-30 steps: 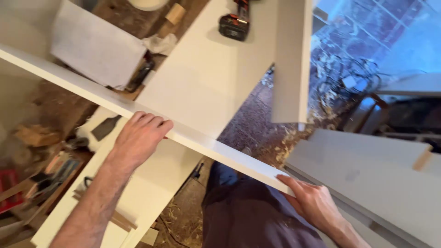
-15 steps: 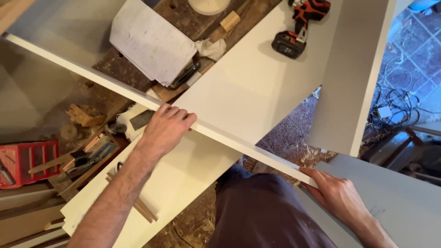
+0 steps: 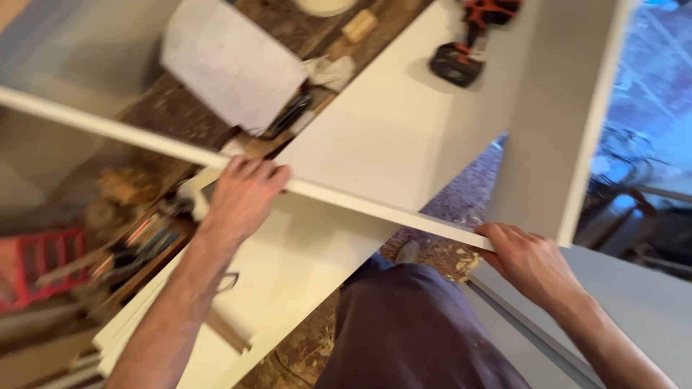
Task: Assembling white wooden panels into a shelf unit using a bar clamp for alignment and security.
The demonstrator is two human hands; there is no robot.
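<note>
Sawdust-strewn workshop floor [image 3: 447,209] below — both hands' grip, left hand [image 3: 241,194] and right hand [image 3: 530,259], clamped on white panel edge [image 3: 375,209].

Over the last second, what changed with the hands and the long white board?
The view swung left, bringing the red plastic tool tray into sight; the cordless drill slid rightward in the picture. Otherwise unchanged: the left hand still grips the long white board over its edge, and the right hand still holds its near end.

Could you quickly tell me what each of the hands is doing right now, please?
Left hand: closed over the white panel's edge.
Right hand: gripping that panel's end.
</note>
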